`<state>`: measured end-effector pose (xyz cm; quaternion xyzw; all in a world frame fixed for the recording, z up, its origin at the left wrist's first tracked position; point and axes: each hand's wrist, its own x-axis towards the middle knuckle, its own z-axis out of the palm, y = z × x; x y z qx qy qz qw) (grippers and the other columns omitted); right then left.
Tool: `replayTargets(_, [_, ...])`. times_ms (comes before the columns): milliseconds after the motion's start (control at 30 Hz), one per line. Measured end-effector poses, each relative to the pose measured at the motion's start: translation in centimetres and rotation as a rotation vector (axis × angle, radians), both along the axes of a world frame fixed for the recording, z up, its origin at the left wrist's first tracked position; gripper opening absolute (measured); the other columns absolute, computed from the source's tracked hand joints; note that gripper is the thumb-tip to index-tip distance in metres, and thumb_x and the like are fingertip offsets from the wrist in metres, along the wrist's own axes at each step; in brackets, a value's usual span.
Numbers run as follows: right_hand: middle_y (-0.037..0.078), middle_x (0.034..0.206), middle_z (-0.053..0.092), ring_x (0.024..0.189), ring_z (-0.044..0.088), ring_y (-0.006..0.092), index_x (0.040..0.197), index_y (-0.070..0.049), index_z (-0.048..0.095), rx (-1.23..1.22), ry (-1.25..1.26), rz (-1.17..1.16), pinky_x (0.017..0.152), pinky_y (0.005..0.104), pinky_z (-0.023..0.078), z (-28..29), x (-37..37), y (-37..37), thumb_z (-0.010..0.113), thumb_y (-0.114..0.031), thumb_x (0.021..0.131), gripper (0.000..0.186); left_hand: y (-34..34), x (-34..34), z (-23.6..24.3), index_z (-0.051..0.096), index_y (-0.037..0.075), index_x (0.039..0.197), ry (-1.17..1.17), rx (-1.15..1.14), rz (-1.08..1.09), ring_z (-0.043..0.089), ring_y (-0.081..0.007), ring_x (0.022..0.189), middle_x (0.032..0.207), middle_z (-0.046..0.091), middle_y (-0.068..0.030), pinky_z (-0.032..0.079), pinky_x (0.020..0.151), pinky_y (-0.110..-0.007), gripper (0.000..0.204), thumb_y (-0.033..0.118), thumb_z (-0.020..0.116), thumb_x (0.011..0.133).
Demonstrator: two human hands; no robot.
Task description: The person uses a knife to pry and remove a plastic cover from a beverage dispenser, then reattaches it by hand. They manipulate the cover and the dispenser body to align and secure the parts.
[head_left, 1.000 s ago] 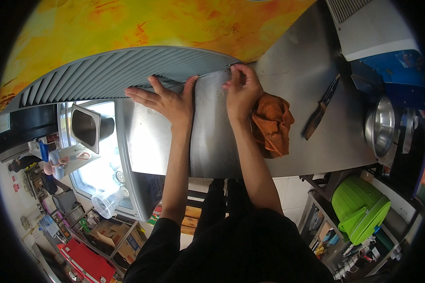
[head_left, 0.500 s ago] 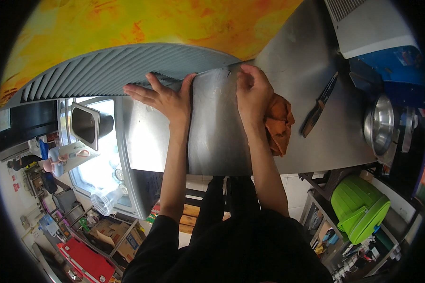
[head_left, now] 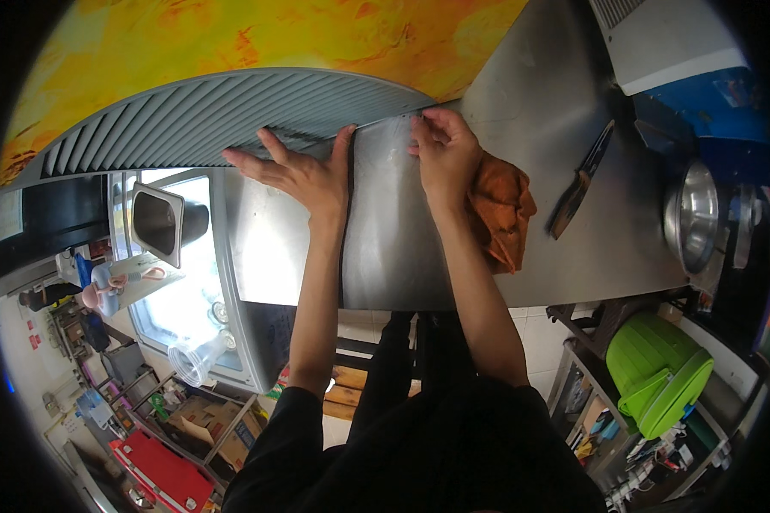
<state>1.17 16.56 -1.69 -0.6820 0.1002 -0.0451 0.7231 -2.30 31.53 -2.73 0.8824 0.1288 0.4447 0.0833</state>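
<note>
The grey slatted grille [head_left: 214, 120] curves along the far edge of the steel counter [head_left: 565, 265], under a yellow-and-orange panel [head_left: 274, 34]. The left hand [head_left: 308, 181] is spread open with its fingers over the grille's lower edge, holding nothing that shows. The right hand [head_left: 451, 162] is at the grille's right end, thumb and fingertips drawn together; whether they grip anything cannot be told. Just beside the right forearm, and partly hidden by it, a crumpled brown cloth [head_left: 503, 214] lies on the counter. Farther right is a knife [head_left: 582, 181], slanted, its blade toward the far edge and its handle toward the near one. A metal bowl [head_left: 695, 218] sits tilted by the counter's near right corner, and a green bucket [head_left: 659, 372] stands below. Past the left edge are a metal tub [head_left: 195, 221] and clear plastic cups [head_left: 197, 359]. The grille lies beyond both hands, mostly left of the right one.
</note>
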Motion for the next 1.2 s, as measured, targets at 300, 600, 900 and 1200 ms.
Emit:
replayTargets(300, [0.005, 0.078, 0.060, 0.065, 0.056, 0.0088, 0.090, 0.001, 0.058, 0.180, 0.042, -0.115, 0.050, 0.0221, 0.052, 0.3, 0.0, 1.8, 0.063, -0.003, 0.080, 0.012, -0.7, -1.0, 0.4, -0.010, 0.012, 0.140, 0.043, -0.236, 0.114, -0.009, -0.0533, 0.127, 0.137, -0.020, -0.0318, 0.012, 0.096, -0.070, 0.135, 0.055, 0.080, 0.050])
replayTargets(600, [0.003, 0.079, 0.061, 0.062, 0.054, 0.0068, 0.092, 0.000, 0.060, 0.130, 0.072, -0.167, 0.043, 0.0203, 0.044, 0.7, -0.2, 1.9, 0.065, -0.004, 0.078, 0.015, 0.5, -0.1, -0.5, -0.022, 0.009, 0.137, 0.051, -0.264, 0.149, -0.012, -0.0537, 0.127, 0.136, -0.025, -0.0316, 0.014, 0.098, -0.069, 0.149, 0.055, 0.083, 0.042])
replayTargets(900, [0.003, 0.066, 0.060, 0.051, 0.050, 0.0058, 0.083, 0.003, 0.063, 0.046, 0.085, -0.197, 0.039, 0.0202, 0.041, 0.6, -0.1, 2.8, 0.068, -0.006, 0.076, 0.012, 0.4, 0.0, -0.5, -0.011, 0.002, 0.139, -0.012, -0.261, 0.163, -0.002, -0.0515, 0.129, 0.138, -0.015, -0.0329, 0.014, 0.101, -0.065, 0.147, 0.055, 0.084, 0.040])
replayTargets(1200, [0.003, 0.059, 0.057, 0.049, 0.049, 0.0059, 0.080, 0.004, 0.062, -0.140, -0.061, -0.172, 0.040, 0.0209, 0.040, -1.3, 0.5, 2.6, 0.066, -0.007, 0.078, 0.012, 0.7, -0.1, -0.4, -0.023, 0.011, 0.136, 0.049, -0.252, 0.138, -0.011, -0.0556, 0.126, 0.135, -0.025, -0.0328, 0.013, 0.097, -0.070, 0.147, 0.059, 0.080, 0.043])
